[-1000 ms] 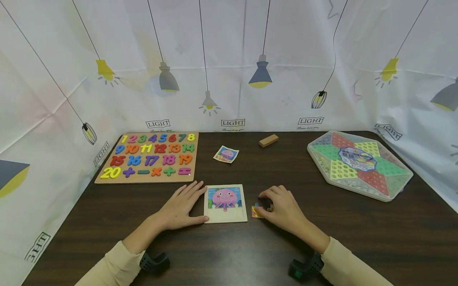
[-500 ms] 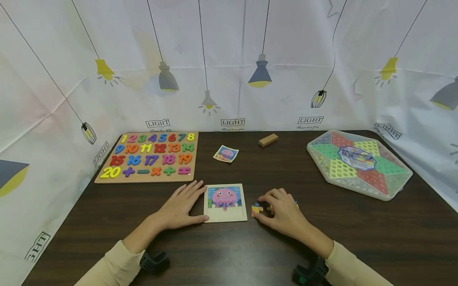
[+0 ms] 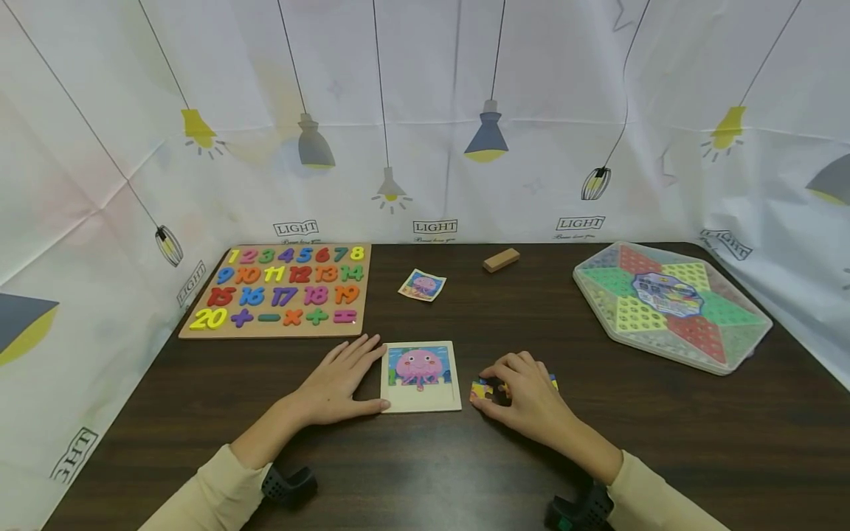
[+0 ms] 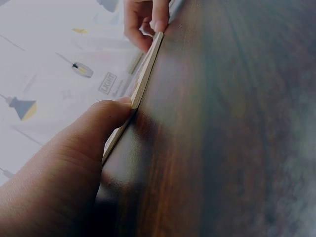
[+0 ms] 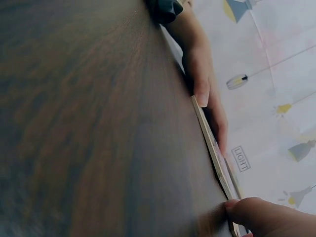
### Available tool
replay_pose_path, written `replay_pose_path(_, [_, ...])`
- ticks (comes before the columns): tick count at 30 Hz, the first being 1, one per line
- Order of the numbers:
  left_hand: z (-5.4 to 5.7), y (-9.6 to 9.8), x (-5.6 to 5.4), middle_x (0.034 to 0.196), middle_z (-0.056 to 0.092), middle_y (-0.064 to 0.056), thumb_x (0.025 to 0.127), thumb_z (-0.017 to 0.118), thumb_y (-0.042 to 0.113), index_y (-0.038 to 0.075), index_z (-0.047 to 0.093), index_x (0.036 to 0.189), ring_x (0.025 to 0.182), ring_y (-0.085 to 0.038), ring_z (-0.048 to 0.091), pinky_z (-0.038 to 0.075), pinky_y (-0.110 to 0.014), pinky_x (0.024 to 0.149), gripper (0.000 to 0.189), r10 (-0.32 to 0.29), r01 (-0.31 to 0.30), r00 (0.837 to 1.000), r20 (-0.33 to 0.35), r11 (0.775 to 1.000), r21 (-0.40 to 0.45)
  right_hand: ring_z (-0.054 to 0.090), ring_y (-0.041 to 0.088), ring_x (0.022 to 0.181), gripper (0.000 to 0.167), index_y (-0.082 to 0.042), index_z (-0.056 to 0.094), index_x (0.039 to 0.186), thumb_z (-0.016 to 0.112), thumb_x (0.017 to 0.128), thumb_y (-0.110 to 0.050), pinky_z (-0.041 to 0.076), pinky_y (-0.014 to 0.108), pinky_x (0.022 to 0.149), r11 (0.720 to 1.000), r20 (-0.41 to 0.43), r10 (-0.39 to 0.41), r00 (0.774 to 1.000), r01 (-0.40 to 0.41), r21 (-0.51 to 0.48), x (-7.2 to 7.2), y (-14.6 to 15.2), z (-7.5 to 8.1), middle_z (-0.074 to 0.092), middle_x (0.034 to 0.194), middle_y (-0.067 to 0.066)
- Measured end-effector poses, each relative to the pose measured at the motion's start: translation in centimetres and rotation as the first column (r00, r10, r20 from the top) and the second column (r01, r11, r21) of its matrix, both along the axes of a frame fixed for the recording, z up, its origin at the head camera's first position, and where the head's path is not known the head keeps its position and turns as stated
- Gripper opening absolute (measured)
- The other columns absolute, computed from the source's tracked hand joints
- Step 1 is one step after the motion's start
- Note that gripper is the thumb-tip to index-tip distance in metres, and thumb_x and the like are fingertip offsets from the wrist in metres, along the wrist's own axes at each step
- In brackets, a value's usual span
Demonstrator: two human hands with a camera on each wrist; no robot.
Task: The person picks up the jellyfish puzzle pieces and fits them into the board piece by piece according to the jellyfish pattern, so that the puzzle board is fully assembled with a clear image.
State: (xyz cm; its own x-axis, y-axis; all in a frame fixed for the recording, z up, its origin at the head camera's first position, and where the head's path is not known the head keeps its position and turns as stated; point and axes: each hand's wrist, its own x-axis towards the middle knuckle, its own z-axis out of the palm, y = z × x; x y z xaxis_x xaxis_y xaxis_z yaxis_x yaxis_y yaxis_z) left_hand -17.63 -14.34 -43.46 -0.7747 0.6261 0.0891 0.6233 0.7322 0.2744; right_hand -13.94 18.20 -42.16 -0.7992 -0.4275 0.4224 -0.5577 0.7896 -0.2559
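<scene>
While a small jigsaw piece (image 3: 479,389) lies just right of the jellyfish puzzle tray (image 3: 421,376) near the front of the dark surface (image 3: 425,457), the right hand (image 3: 524,391) pinches it with curled fingers. The left hand (image 3: 339,383) rests flat, fingers straight, against the tray's left edge. Farther off lie a number board (image 3: 282,291), a picture card (image 3: 422,285), a wooden block (image 3: 501,259) and a hexagonal checkers board (image 3: 671,306).

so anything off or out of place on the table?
Mostly tidy. The small jellyfish card lies askew, alone mid-table, and a wooden block sits stray near the back edge. Nothing is spilled or visibly damaged.
</scene>
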Motion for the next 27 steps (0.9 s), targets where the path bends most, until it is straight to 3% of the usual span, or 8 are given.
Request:
replay_pose_path(20, [0.22, 0.07, 0.02, 0.152, 0.014, -0.005, 0.080, 0.039, 0.073, 0.015, 0.019, 0.147, 0.139, -0.021, 0.008, 0.009, -0.046, 0.109, 0.092, 0.009, -0.009, 1.000, 0.020, 1.000, -0.013, 0.044, 0.013, 0.079, 0.030, -0.013, 0.071, 0.090, 0.077, 0.071, -0.036, 0.034, 0.028, 0.062, 0.998, 0.000, 0.047, 0.999, -0.047, -0.030, -0.20, 0.10, -0.13, 0.060, 0.088, -0.003])
replay_pose_path(27, [0.19, 0.07, -0.02, 0.152, 0.014, -0.005, 0.080, 0.039, 0.073, 0.015, 0.019, 0.147, 0.139, -0.021, 0.008, 0.009, -0.046, 0.109, 0.092, 0.008, -0.007, 1.000, 0.020, 1.000, -0.019, 0.046, 0.013, 0.079, 0.030, -0.013, 0.071, 0.088, 0.078, 0.070, -0.035, 0.037, 0.031, 0.064, 0.998, -0.035, 0.052, 0.998, -0.053, -0.034, -0.30, 0.22, 0.06, 0.061, 0.086, -0.003])
